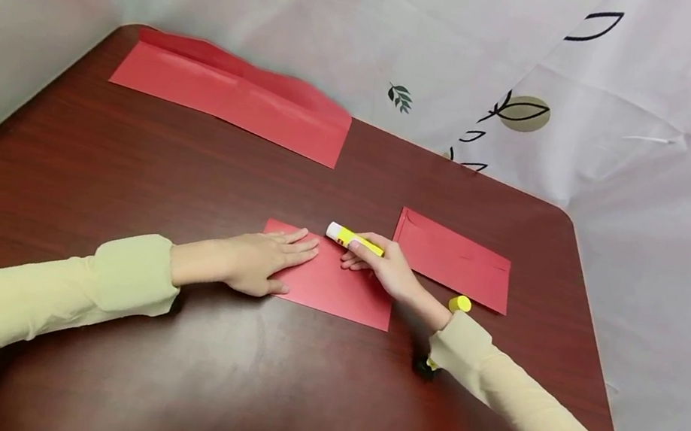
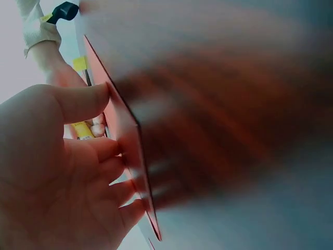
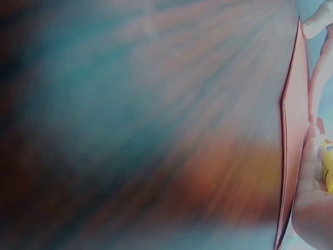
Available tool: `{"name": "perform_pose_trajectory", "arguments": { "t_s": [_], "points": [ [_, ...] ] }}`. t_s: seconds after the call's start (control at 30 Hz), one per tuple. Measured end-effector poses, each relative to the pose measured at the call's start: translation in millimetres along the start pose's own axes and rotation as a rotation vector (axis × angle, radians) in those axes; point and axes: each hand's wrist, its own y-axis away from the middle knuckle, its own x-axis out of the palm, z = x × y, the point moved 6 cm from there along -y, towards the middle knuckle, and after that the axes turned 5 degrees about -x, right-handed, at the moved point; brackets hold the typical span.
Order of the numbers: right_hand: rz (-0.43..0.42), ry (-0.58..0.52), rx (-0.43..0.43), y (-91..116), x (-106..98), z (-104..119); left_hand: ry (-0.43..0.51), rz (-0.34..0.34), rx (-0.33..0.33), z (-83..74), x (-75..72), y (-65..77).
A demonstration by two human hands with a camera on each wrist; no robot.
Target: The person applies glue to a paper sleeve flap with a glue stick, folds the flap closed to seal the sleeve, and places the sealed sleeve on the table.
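Note:
A red envelope (image 1: 340, 287) lies flat on the dark wood table in front of the person. The left hand (image 1: 258, 262) rests on its left part, palm down with fingers spread; in the left wrist view the thumb and fingertips (image 2: 136, 208) touch the paper. In the right hand (image 1: 388, 268) is a yellow glue stick (image 1: 363, 244) with a white end, pinched between thumb and fingers and tilted low over the envelope's far edge. The other right fingers reach down to the paper. At the right edge of the right wrist view, the glue stick (image 3: 328, 161) shows partly.
A second red envelope (image 1: 454, 260) lies to the right. Beside the right wrist is a small yellow cap (image 1: 459, 303). A larger folded red paper (image 1: 235, 94) lies along the table's back edge, by a white patterned curtain (image 1: 363, 28).

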Motion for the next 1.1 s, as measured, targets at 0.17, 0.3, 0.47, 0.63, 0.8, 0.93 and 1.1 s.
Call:
{"name": "perform_pose_trajectory", "arguments": {
  "t_s": [0.17,0.3,0.47,0.63,0.8,0.93,1.1],
  "points": [
    [0.005,0.018,0.007,2,-4,1,0.001,-0.018,-0.024,6.8,-2.2,6.6],
    [-0.005,0.008,0.013,6,-8,-1,-0.013,-0.019,-0.031,14.0,-3.7,13.4],
    [-0.025,-0.03,-0.002,14,-15,-4,-0.018,-0.051,-0.049,22.7,-6.1,23.5],
    [-0.043,-0.096,0.039,19,-24,-7,-0.01,-0.096,-0.06,30.7,-5.8,28.4],
    [-0.037,-0.147,0.105,20,-28,-10,0.045,-0.114,-0.067,36.1,-4.7,28.8],
    [-0.035,-0.153,0.107,22,-31,-11,0.052,-0.127,-0.073,37.7,-5.0,31.8],
    [-0.037,-0.159,0.137,24,-34,-11,0.018,-0.174,-0.114,37.2,-5.5,37.0]
  ]
}}
